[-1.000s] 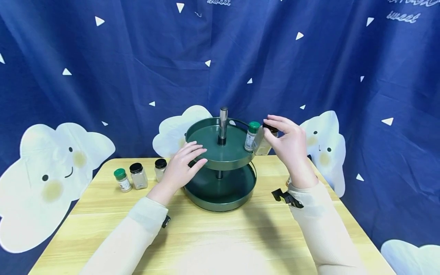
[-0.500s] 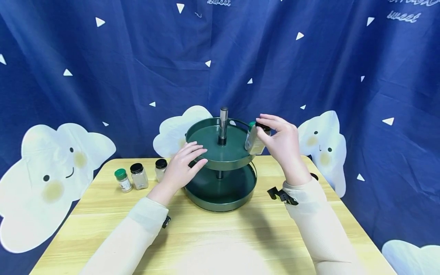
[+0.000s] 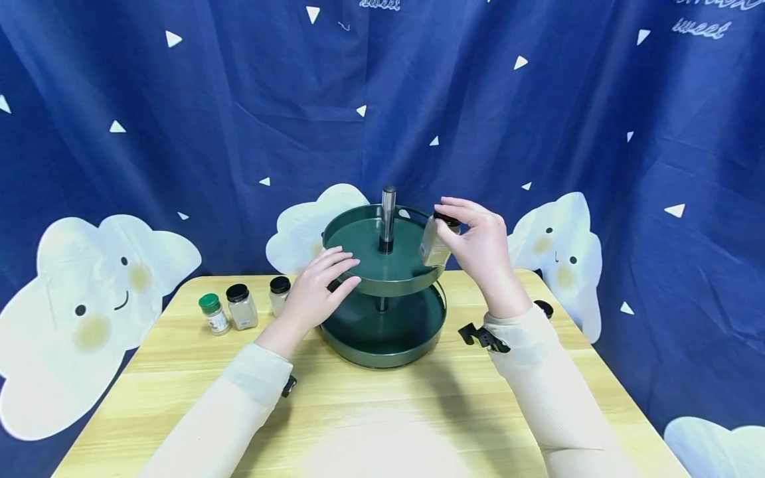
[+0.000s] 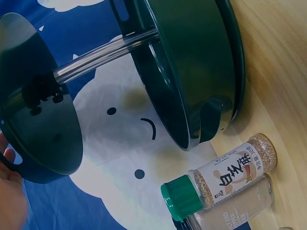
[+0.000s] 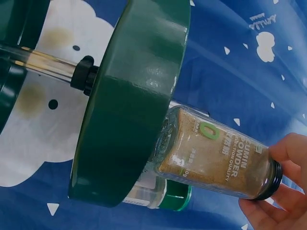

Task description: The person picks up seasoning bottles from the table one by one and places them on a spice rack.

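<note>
A dark green two-tier round tray [image 3: 364, 242] with a metal centre post stands on the table. My left hand [image 3: 317, 292] holds the upper tier's left rim; in the left wrist view its fingers [image 4: 8, 155] show at the handle slot. With thumb and fingers, my right hand [image 3: 483, 249] grips the black cap of a clear jar of cumin powder [image 5: 213, 155]. This jar [image 3: 435, 245] is tilted at the upper tier's right side, its base partly behind the rim in the right wrist view. A green-capped spice bottle [image 5: 175, 195] sits beside it, hidden in the head view.
On the table's left stand a green-capped spice bottle [image 3: 215, 315] and two black-capped jars, one nearer [image 3: 242, 309] and one [image 3: 278, 295] partly behind my left hand. Another black cap [image 3: 544, 308] shows beyond my right wrist. A blue curtain [image 3: 382, 99] hangs behind.
My right hand has moved left with the cumin jar, bringing it over the upper tier's rim and in front of the green-capped bottle. The left hand has stayed in place.
</note>
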`<state>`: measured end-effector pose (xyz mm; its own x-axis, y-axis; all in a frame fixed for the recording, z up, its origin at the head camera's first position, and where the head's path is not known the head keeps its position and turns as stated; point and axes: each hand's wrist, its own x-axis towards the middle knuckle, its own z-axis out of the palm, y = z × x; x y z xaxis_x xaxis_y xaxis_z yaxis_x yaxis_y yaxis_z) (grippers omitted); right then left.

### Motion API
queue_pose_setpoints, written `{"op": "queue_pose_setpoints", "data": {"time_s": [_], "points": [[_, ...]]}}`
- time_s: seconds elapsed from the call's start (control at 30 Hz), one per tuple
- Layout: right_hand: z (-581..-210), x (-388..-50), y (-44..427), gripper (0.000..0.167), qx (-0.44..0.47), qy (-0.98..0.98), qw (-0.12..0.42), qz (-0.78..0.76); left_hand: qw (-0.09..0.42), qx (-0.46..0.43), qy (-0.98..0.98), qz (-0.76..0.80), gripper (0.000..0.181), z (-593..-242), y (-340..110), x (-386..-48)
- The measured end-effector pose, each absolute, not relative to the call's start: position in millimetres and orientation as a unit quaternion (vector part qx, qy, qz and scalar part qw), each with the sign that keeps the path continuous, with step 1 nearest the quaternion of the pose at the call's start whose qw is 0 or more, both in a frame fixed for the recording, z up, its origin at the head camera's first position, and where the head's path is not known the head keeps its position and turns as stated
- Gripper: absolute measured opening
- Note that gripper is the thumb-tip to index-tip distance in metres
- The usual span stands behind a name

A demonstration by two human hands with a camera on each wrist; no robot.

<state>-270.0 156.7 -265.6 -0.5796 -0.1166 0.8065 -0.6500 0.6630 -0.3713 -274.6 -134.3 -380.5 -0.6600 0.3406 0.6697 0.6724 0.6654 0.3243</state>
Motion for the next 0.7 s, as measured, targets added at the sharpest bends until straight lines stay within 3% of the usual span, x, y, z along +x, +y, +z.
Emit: {"op": "queue_pose_setpoints", "data": {"time_s": [0.7], "points": [[-274.0, -283.7, 148.6, 0.021, 0.239, -0.831, 0.371, 0.339, 0.293, -0.294, -0.864, -0.286, 0.040, -380.6, -133.9, -275.2]]}}
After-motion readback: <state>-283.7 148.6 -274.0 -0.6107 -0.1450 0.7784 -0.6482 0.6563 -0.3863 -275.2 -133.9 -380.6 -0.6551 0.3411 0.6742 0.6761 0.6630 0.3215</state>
